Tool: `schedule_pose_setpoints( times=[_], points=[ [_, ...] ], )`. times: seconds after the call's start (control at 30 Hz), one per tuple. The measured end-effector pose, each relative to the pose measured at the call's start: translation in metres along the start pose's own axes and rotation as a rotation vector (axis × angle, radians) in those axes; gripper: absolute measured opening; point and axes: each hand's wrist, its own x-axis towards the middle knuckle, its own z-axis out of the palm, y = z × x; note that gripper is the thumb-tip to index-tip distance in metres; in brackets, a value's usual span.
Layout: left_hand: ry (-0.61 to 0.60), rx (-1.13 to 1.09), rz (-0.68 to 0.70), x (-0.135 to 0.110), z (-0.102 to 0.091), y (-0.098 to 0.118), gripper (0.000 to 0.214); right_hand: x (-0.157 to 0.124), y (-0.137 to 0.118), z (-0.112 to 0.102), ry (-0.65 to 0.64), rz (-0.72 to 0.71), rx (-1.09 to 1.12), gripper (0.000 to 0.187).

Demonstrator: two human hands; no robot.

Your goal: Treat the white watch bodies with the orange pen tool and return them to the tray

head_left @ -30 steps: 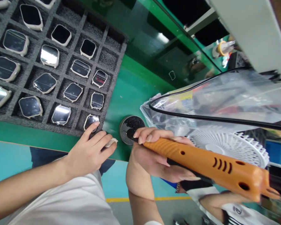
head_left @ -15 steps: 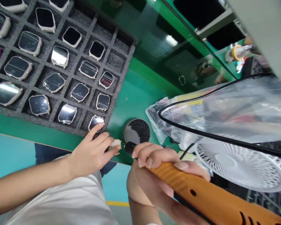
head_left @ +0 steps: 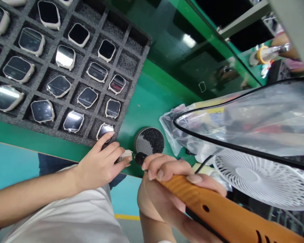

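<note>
Fingers of the left hand [head_left: 97,165] clamp a small pale piece [head_left: 125,155] just right of the foam tray [head_left: 77,137]; farther right, those of the right hand [head_left: 164,199] wrap an orange tool [head_left: 225,212], its black end [head_left: 140,158] beside that piece.

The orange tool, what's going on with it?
The person's right hand grips the orange tool, with its black front end close to a small pale piece pinched in the left hand. I can't tell if they touch. Watch-like devices sit in a dark foam tray, and a round tin stands beside it on the green table.
</note>
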Motion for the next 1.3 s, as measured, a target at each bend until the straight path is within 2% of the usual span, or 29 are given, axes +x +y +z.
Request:
schedule_pose_setpoints(
  times=[0.3,0.5,0.77,0.93,1.07,1.3],
  points=[
    [-0.002,0.01,0.005,0.0,0.0,0.0,0.021,0.001,0.004,0.007,-0.018,-0.039,0.016,0.069],
    [-0.003,0.01,0.011,0.0,-0.001,-0.001,0.021,0.002,0.006,0.012,0.024,-0.052,0.03,0.065],
    [-0.013,0.013,0.012,-0.001,0.0,-0.001,0.021,0.009,0.006,0.003,-0.061,-0.011,0.047,0.083],
    [-0.023,0.008,-0.004,-0.001,0.001,0.0,0.021,0.009,0.001,0.002,-0.091,-0.007,-0.008,0.07],
    [-0.031,-0.011,0.0,0.0,0.0,0.0,0.019,0.007,-0.001,-0.004,-0.131,0.039,-0.053,0.031],
    [-0.037,-0.008,-0.008,0.001,-0.001,0.001,0.019,0.006,-0.001,-0.007,-0.147,0.021,-0.07,0.031]
  ],
)
